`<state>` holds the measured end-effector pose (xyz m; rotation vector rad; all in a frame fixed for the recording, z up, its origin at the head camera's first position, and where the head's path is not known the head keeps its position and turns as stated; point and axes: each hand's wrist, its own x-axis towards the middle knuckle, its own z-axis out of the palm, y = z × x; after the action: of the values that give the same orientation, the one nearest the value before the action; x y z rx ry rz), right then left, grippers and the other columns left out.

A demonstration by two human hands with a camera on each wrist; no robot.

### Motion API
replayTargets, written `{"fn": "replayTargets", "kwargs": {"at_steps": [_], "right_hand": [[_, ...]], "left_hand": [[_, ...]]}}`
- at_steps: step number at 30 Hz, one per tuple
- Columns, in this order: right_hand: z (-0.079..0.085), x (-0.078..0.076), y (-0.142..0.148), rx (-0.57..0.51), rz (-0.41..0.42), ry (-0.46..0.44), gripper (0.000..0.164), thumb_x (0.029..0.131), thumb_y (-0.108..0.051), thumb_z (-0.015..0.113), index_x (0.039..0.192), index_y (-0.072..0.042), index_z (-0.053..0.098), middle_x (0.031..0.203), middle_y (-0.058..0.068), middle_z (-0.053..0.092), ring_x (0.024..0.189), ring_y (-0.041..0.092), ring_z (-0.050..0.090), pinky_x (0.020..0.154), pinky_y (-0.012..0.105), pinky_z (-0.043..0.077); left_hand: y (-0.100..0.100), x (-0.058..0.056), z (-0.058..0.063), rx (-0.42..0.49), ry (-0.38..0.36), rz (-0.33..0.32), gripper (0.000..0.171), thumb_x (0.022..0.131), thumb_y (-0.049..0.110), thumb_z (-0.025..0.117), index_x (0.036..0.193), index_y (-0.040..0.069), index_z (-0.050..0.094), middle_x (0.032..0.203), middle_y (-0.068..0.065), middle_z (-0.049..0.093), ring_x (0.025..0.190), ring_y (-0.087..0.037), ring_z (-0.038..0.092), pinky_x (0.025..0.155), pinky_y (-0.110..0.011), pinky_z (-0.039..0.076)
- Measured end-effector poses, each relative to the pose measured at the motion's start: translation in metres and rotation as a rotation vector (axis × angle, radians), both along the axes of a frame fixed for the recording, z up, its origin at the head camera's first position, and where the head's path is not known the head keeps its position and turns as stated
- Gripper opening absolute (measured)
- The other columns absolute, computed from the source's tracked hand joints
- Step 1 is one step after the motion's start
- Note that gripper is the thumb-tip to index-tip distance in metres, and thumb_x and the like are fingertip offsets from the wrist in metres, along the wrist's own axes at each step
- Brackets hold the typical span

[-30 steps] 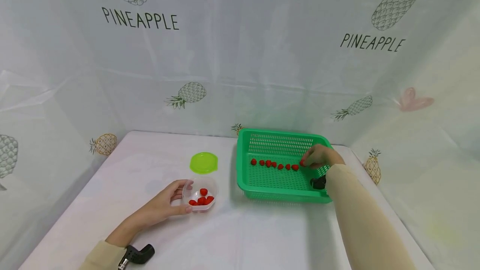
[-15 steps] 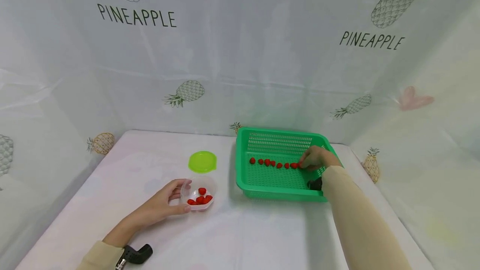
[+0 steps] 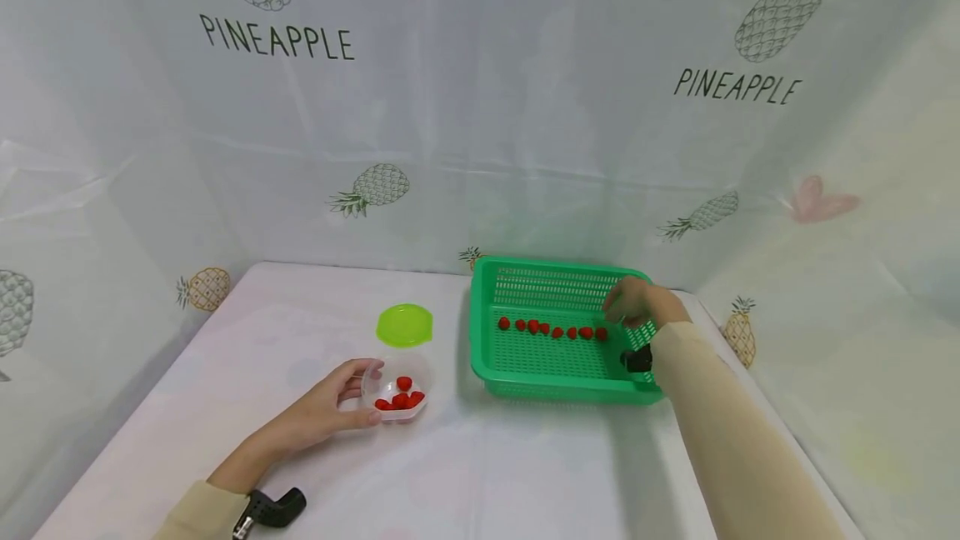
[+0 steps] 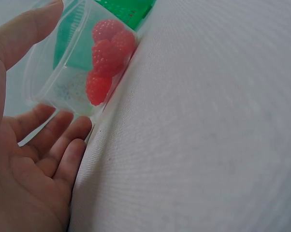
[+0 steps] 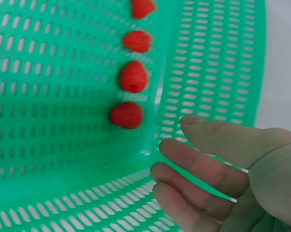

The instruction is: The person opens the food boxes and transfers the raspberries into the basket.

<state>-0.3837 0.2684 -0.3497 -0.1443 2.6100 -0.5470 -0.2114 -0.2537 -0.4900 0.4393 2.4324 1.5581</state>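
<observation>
My left hand [image 3: 330, 407] holds a small clear plastic cup [image 3: 420, 367] on the table, thumb at the near side and fingers along the far side. Several red raspberries [image 4: 107, 55] lie in the bottom of that cup. Across the green basket [image 3: 525, 369] runs a row of several more raspberries [image 3: 533, 327], spaced from left to right. My right hand [image 3: 633, 303] is over the basket's right end with nothing in its loosely bent fingers. In the right wrist view, the endmost raspberry [image 5: 126, 115] sits a short way from the fingertips [image 5: 190, 120].
Behind the cup lies a flat lime-green lid [image 3: 405, 325]. The basket's raised slotted walls surround the row, and a white pineapple-print sheet [image 3: 450, 107] hangs behind the table. A black wrist device [image 3: 277, 508] is on the left wrist.
My right hand has let go of the raspberry at the row's right end and lifted slightly away to the right. The left hand stays on the cup.
</observation>
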Motion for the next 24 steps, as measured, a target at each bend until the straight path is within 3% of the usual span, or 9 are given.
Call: {"fn": "replayTargets", "kwargs": {"at_steps": [4, 7, 9, 12, 16, 20, 24], "right_hand": [[0.014, -0.004, -0.007, 0.028, 0.099, 0.063, 0.040, 0.103, -0.014, 0.068, 0.139, 0.004, 0.064, 0.126, 0.027, 0.065, 0.077, 0.020, 0.062, 0.081, 0.041, 0.059], [0.027, -0.003, -0.015, 0.031, 0.177, 0.135, 0.039, 0.103, -0.016, 0.068, 0.136, 0.004, 0.066, 0.105, 0.018, 0.073, 0.072, 0.017, 0.061, 0.075, 0.039, 0.057], [0.036, 0.000, -0.021, 0.031, 0.227, 0.196, 0.038, 0.103, -0.017, 0.069, 0.135, 0.004, 0.067, 0.101, 0.016, 0.076, 0.074, 0.019, 0.066, 0.077, 0.041, 0.059], [0.045, 0.006, -0.033, 0.017, 0.289, 0.293, 0.037, 0.103, -0.019, 0.069, 0.133, 0.002, 0.068, 0.114, 0.018, 0.077, 0.092, 0.028, 0.073, 0.085, 0.049, 0.060], [0.053, 0.016, -0.055, -0.052, 0.339, 0.383, 0.036, 0.103, -0.021, 0.071, 0.134, -0.002, 0.069, 0.123, 0.018, 0.075, 0.114, 0.037, 0.070, 0.098, 0.056, 0.056], [0.060, 0.029, -0.083, -0.127, 0.399, 0.425, 0.033, 0.101, -0.021, 0.074, 0.131, -0.007, 0.071, 0.120, 0.011, 0.077, 0.113, 0.031, 0.073, 0.097, 0.052, 0.057], [0.060, 0.043, -0.112, -0.170, 0.485, 0.469, 0.031, 0.099, -0.021, 0.077, 0.128, -0.010, 0.074, 0.117, 0.005, 0.079, 0.110, 0.025, 0.074, 0.095, 0.046, 0.059]], "left_hand": [[-0.001, 0.001, 0.000, 0.004, -0.016, 0.002, 0.084, 0.093, 0.032, 0.084, 0.160, 0.012, 0.038, 0.166, -0.015, 0.039, 0.149, -0.042, 0.043, 0.119, -0.049, 0.043], [-0.001, 0.000, 0.000, 0.004, -0.018, 0.000, 0.084, 0.093, 0.032, 0.084, 0.160, 0.011, 0.037, 0.166, -0.015, 0.039, 0.149, -0.042, 0.042, 0.119, -0.051, 0.041], [-0.001, 0.000, 0.001, 0.004, -0.012, 0.000, 0.084, 0.093, 0.032, 0.084, 0.160, 0.011, 0.038, 0.166, -0.015, 0.039, 0.149, -0.042, 0.043, 0.119, -0.050, 0.042], [0.000, 0.000, 0.001, 0.007, -0.010, 0.001, 0.083, 0.093, 0.032, 0.084, 0.159, 0.011, 0.038, 0.165, -0.015, 0.040, 0.149, -0.041, 0.043, 0.119, -0.050, 0.042], [0.000, 0.000, 0.001, 0.000, -0.013, 0.006, 0.083, 0.092, 0.032, 0.084, 0.159, 0.011, 0.039, 0.165, -0.014, 0.041, 0.148, -0.040, 0.044, 0.119, -0.045, 0.044], [-0.001, -0.001, 0.000, -0.003, -0.007, 0.008, 0.083, 0.092, 0.032, 0.085, 0.158, 0.012, 0.040, 0.164, -0.013, 0.043, 0.147, -0.039, 0.044, 0.119, -0.042, 0.044], [-0.001, -0.002, -0.001, 0.005, 0.006, 0.001, 0.084, 0.092, 0.031, 0.085, 0.159, 0.009, 0.039, 0.164, -0.014, 0.042, 0.147, -0.040, 0.045, 0.119, -0.047, 0.043]]}}
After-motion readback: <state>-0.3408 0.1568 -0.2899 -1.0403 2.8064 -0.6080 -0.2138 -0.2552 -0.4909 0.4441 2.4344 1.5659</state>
